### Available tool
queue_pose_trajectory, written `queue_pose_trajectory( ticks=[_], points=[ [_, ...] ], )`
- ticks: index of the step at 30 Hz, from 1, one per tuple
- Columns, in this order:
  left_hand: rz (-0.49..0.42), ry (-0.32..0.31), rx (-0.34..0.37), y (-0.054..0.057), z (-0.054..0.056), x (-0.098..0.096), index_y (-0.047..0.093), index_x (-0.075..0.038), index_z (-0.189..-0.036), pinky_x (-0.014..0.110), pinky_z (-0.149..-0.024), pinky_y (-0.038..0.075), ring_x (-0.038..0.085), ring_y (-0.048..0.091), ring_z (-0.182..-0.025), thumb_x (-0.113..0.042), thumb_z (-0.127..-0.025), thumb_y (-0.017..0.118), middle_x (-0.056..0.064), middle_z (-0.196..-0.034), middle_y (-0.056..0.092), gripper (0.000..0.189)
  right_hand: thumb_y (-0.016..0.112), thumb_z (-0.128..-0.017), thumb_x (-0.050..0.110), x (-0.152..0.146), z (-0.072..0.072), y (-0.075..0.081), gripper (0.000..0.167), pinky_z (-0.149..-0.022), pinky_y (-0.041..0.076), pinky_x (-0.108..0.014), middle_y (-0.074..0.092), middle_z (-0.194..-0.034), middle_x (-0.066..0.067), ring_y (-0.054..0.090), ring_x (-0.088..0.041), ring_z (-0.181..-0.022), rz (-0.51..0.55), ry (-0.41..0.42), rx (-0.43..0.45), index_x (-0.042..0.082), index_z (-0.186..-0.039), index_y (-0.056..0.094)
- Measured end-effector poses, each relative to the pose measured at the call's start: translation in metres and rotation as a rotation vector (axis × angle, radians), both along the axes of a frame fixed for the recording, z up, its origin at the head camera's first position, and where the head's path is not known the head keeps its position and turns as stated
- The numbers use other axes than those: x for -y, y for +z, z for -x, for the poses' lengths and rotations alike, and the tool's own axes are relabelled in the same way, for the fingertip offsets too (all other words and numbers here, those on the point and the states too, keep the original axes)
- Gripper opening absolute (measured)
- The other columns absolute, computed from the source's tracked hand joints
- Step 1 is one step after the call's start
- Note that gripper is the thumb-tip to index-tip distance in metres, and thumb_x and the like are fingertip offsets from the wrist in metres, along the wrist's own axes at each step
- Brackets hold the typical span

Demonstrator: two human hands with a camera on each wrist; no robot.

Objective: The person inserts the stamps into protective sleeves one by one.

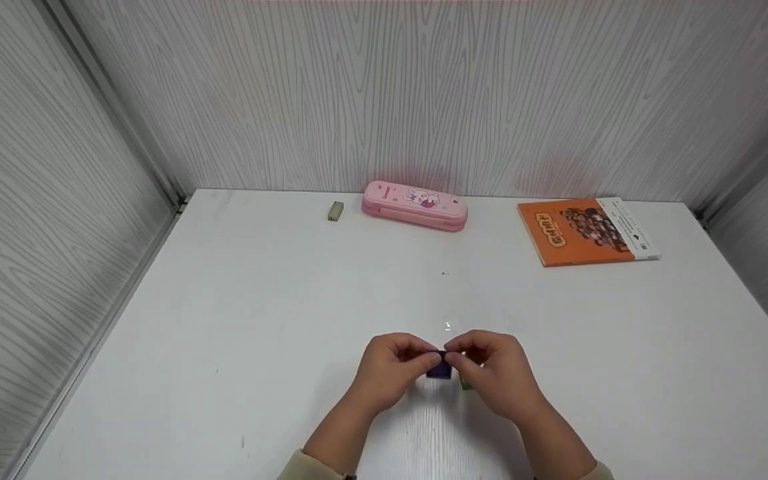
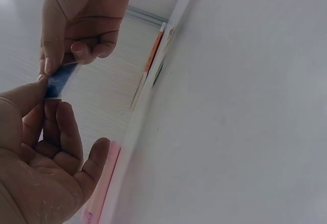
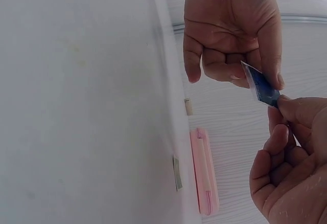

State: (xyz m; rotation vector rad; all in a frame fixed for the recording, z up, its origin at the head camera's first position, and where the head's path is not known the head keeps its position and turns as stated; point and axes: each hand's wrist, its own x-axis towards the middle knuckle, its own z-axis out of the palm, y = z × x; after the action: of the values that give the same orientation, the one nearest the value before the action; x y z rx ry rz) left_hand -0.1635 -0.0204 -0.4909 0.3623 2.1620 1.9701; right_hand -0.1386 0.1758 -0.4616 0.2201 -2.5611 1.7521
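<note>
A small flat dark-blue square (image 1: 439,370) with a clear, see-through margin is held between both hands. My left hand (image 1: 387,373) pinches its left side between thumb and fingers. On the opposite side my right hand (image 1: 497,377) pinches it near the top corner, the two thumbs close together. In the right wrist view the blue square (image 3: 263,88) appears tilted, with its pale edge showing. Part of a small green piece (image 1: 467,385) shows beside the right thumb, the rest hidden by that hand; I cannot tell exactly what it is.
Along the back of the white table (image 1: 257,287) lie a small grey-green block (image 1: 335,211), a pink pencil case (image 1: 415,205) and, farther right, an orange book (image 1: 581,233). A tiny clear scrap (image 1: 448,326) lies just beyond the hands. Pale panels stand behind and at both sides.
</note>
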Motion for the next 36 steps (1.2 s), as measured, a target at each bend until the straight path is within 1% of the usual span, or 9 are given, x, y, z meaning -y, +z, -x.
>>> queue_pose_trajectory(
  ticks=[4,8,11,14,17,20,24,28,36],
  points=[
    [0.014,0.018,-0.011,0.004,0.000,0.002,0.081,-0.005,-0.095,0.026,-0.069,0.050,0.014,0.066,-0.081,-0.010,-0.093,0.081,0.003,-0.090,0.076,0.006,0.078,-0.092,-0.004,0.001,0.002,0.000,0.011,-0.062,0.051,-0.024,0.073,-0.088,-0.002,0.060,-0.018,-0.073,-0.024,-0.019,-0.018,0.005,-0.098,0.080],
    [0.081,0.059,-0.005,0.006,0.003,0.006,0.080,-0.005,-0.096,0.029,-0.071,0.054,0.015,0.068,-0.081,-0.011,-0.093,0.082,0.002,-0.090,0.075,0.007,0.078,-0.092,-0.004,0.001,0.003,-0.002,0.013,-0.064,0.051,-0.024,0.072,-0.089,-0.001,0.060,-0.018,-0.074,-0.036,-0.040,-0.028,0.004,-0.101,0.079],
    [0.185,0.093,0.029,0.005,0.012,0.008,0.080,-0.006,-0.096,0.030,-0.070,0.056,0.014,0.068,-0.078,-0.013,-0.092,0.082,0.001,-0.088,0.073,0.008,0.078,-0.093,-0.003,-0.001,0.004,-0.003,0.013,-0.067,0.053,-0.023,0.073,-0.092,-0.002,0.061,-0.019,-0.077,-0.031,-0.072,-0.014,0.006,-0.102,0.079],
    [0.307,0.093,0.064,0.003,0.025,0.009,0.079,-0.007,-0.096,0.030,-0.067,0.055,0.013,0.066,-0.073,-0.015,-0.093,0.082,0.000,-0.084,0.072,0.009,0.078,-0.093,-0.002,-0.005,0.005,-0.003,0.014,-0.069,0.053,-0.023,0.073,-0.094,-0.003,0.061,-0.020,-0.080,-0.030,-0.106,0.001,0.008,-0.103,0.079],
    [0.417,0.086,0.071,0.002,0.038,0.008,0.079,-0.007,-0.094,0.030,-0.066,0.055,0.013,0.066,-0.071,-0.016,-0.093,0.082,0.000,-0.082,0.072,0.010,0.078,-0.093,-0.002,-0.008,0.005,-0.002,0.014,-0.069,0.053,-0.023,0.073,-0.094,-0.004,0.060,-0.021,-0.081,-0.030,-0.121,0.012,0.008,-0.104,0.079],
    [0.556,0.117,0.053,0.002,0.046,0.007,0.078,-0.009,-0.089,0.032,-0.069,0.054,0.014,0.064,-0.075,-0.019,-0.092,0.084,-0.001,-0.082,0.071,0.012,0.076,-0.095,-0.002,-0.012,0.006,-0.001,0.014,-0.070,0.054,-0.023,0.074,-0.096,-0.004,0.061,-0.021,-0.082,-0.033,-0.119,0.026,0.007,-0.106,0.079],
    [0.731,0.157,0.025,0.004,0.053,0.005,0.077,-0.013,-0.082,0.035,-0.071,0.054,0.017,0.062,-0.078,-0.023,-0.089,0.085,-0.002,-0.082,0.070,0.015,0.075,-0.096,-0.002,-0.018,0.007,0.001,0.015,-0.065,0.052,-0.022,0.072,-0.096,-0.006,0.060,-0.021,-0.081,-0.022,-0.128,0.037,0.006,-0.108,0.079],
    [0.844,0.165,-0.007,0.006,0.056,0.003,0.075,-0.012,-0.081,0.037,-0.068,0.054,0.018,0.062,-0.076,-0.024,-0.090,0.084,-0.001,-0.080,0.069,0.018,0.074,-0.096,-0.004,-0.026,0.008,0.001,0.016,-0.059,0.048,-0.022,0.070,-0.094,-0.007,0.058,-0.022,-0.078,-0.013,-0.150,0.028,0.005,-0.108,0.079],
    [1.060,0.108,-0.095,0.010,0.063,0.004,0.075,-0.010,-0.084,0.039,-0.070,0.057,0.018,0.066,-0.074,-0.026,-0.092,0.082,0.002,-0.079,0.072,0.020,0.074,-0.097,-0.001,-0.034,0.012,-0.002,0.014,-0.069,0.050,-0.023,0.072,-0.096,-0.009,0.059,-0.022,-0.082,-0.025,-0.150,0.033,0.003,-0.109,0.078]
  ],
)
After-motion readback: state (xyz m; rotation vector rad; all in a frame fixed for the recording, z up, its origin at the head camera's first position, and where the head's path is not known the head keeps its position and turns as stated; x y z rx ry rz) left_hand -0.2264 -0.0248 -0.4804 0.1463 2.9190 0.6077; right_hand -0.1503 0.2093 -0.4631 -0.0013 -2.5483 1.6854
